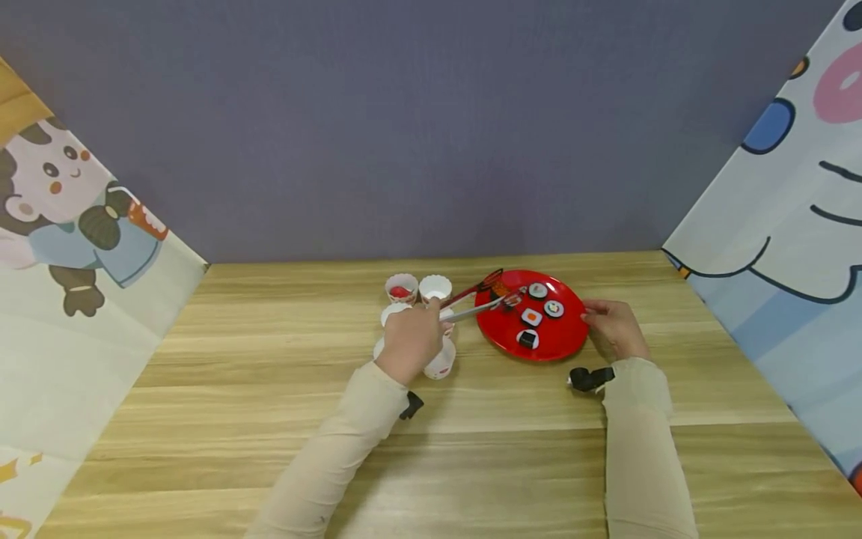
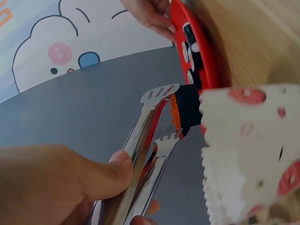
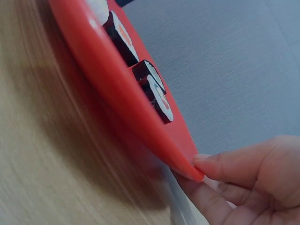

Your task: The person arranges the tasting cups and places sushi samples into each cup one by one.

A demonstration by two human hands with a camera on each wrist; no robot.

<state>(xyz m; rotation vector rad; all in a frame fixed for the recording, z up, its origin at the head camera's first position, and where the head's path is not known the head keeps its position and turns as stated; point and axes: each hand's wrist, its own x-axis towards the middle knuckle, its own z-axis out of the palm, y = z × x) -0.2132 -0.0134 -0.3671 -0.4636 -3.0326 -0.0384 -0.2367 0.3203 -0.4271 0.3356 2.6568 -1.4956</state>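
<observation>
Left hand [image 1: 412, 340]: partly closed, thumb and fingers curled round the tongs [image 2: 139, 140]. The tongs are not fully squeezed; their 2 tips stand apart at the roe piece [image 2: 188, 105], on the side of the plate [image 1: 498, 337] nearer the cups. Whether both tips press on it cannot be told.

Right hand [image 1: 618, 328]: pinching the plate's far-right rim, thumb above and fingers beneath, with the rest of the hand clear of the sushi.

On the plate: the roe piece, plus 2 round rolls, an upper roll [image 1: 538, 290] and a lower roll [image 1: 554, 308], a square piece [image 1: 531, 318] with an orange centre, and a rice ball [image 1: 528, 340] with a dark patch. The tongs reach close to the upper roll.

Left of the plate: 6 white cups [image 1: 441, 367], grouped under and around the left hand. The rear-left cup holds a red item [image 1: 400, 292]. All stand on the wood-grain table [image 1: 269, 359].

Risks, in the inspector's judgement: an uneven or shallow bite could let the roe piece twist out and drop; too hard a squeeze could shoot it sideways. A low left wrist could knock a cup over, as the hand sits directly above them. A lift by the right hand could tilt the plate and slide the pieces.
</observation>
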